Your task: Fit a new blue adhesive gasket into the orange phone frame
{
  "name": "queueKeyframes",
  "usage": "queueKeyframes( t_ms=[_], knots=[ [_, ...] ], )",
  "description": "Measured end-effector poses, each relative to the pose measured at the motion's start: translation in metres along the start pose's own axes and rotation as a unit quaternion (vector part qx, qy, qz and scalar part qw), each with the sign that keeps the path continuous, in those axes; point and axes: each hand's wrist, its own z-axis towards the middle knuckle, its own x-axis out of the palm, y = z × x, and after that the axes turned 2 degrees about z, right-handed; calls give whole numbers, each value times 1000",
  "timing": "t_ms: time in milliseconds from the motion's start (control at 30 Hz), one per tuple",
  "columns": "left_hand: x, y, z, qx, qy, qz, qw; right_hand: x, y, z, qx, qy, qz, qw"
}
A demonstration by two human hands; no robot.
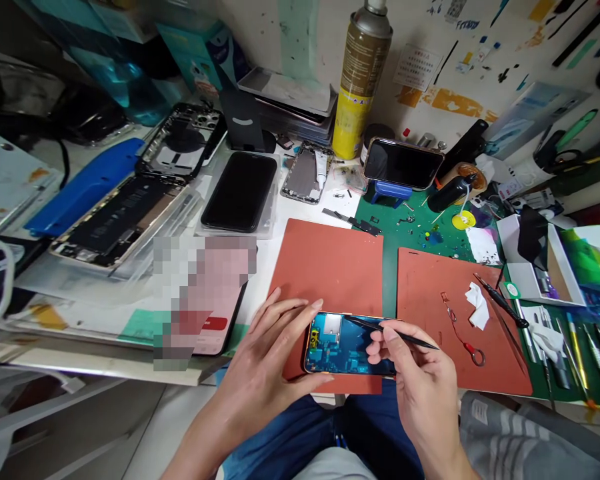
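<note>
An opened smartphone [350,353] lies sideways over the lower part of a red-brown mat, its blue-tinted inside facing up, with a silvery square near the top edge and a yellow-ringed camera area at the left. My left hand [267,353] holds its left end, fingers along the far edge and thumb at the near edge. Between the thumb and fingers of my right hand [420,367] is a slim black pointed tool [410,338], its tip at the phone's upper edge by the silvery square. That hand covers the phone's right end.
Red-brown mats [330,260] lie on the bench. A SIM-style pin on a red cord [475,355], white tissue [477,307] and several hand tools are at right. Left are an opened phone [125,217] and a black phone [240,190]. A spray can [363,80] stands behind.
</note>
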Motion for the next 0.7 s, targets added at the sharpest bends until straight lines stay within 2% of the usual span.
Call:
queueKeyframes(
  t_ms=[233, 467, 700],
  knots=[
    [-1, -1, 1, -8, 3, 0, 1000, -10, 3, 1, -13, -28, -13, 999],
    [-2, -1, 2, 14, 1, -11, 1000, 12, 1, -1, 11, 4, 3, 1000],
    [-2, -2, 1, 3, 7, 19, 1000, -3, 5, 2, -10, -22, -16, 1000]
  ],
)
